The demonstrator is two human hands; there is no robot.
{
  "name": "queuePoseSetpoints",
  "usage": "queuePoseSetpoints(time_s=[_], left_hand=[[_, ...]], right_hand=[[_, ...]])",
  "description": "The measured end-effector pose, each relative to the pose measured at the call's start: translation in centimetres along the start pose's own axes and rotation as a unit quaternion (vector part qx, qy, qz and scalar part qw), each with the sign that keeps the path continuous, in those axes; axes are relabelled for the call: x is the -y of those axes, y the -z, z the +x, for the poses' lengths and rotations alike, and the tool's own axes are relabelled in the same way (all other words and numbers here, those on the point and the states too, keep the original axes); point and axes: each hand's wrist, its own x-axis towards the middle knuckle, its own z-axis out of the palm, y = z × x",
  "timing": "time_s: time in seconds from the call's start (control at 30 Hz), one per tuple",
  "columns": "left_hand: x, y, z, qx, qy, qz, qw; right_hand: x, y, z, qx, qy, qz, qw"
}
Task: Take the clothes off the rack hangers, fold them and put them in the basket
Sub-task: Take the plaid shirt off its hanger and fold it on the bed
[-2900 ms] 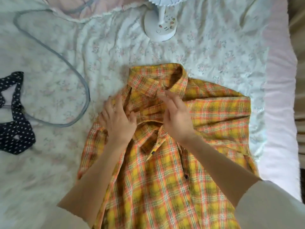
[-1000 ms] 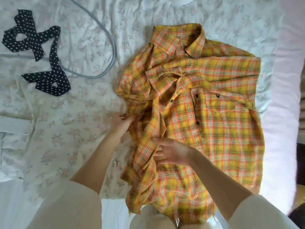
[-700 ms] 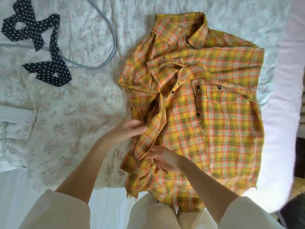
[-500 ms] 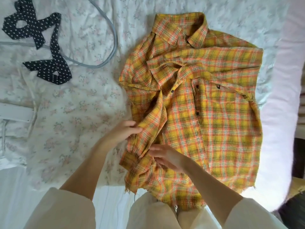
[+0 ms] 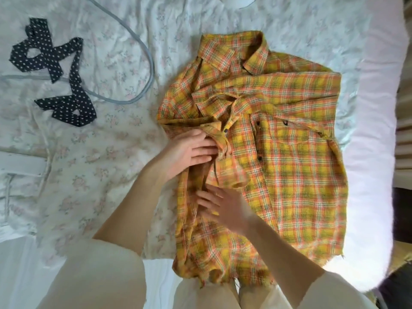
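Where it pinched before, left hand [image 5: 189,150] now presses flat the shirt [image 5: 289,175]; right hand [image 5: 225,206] likewise.

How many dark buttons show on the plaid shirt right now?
4: one by the left hand's fingertips, two down the placket, one on the pocket flap. Folds may hide more.

- Left of the shirt [image 5: 278,157], open bed [image 5: 93,152] lies bare up to the hose [image 5: 147,63] loop.
- Further left, the dotted cloth [image 5: 64,103] lies over the hose.
- Right of the shirt runs a pink strip [image 5: 374,130] to the bed's edge.
- A white base [image 5: 236,0] sits beyond the collar.
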Motion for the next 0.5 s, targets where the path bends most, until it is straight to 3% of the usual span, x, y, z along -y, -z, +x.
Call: queuePoseSetpoints(time_s=[0.03, 0.1, 0.23, 0.37, 0.43, 0.5], left_hand=[[0.2, -0.2, 0.3, -0.023, -0.005, 0.026, 0.999], [1.0, -0.3, 0.9, -0.120, -0.028, 0.078, 0.989], [3.7, 1.5, 2.3, -0.323, -0.064, 0.285, 0.900], [5.2, 2.3, 2.9, -0.296, -0.011, 0.362, 0.884], [5.6, 1.7, 3.1, -0.270, 0.003, 0.428, 0.862], [6.0, 1.3, 3.7, -0.259, 0.008, 0.490, 0.832]], right_hand=[[0.8, 0.7, 0.0, -0.041, 0.037, 0.081, 0.995], [2.4, 1.5, 0.1, -0.105, 0.107, 0.105, 0.983], [5.1, 1.9, 0.4, -0.130, 0.166, 0.101, 0.972], [7.6, 1.1, 0.6, -0.143, 0.150, 0.117, 0.971], [8.9, 1.0, 1.5, -0.285, 0.164, 0.015, 0.944], [9.9, 1.3, 2.3, -0.453, 0.208, -0.144, 0.855]])
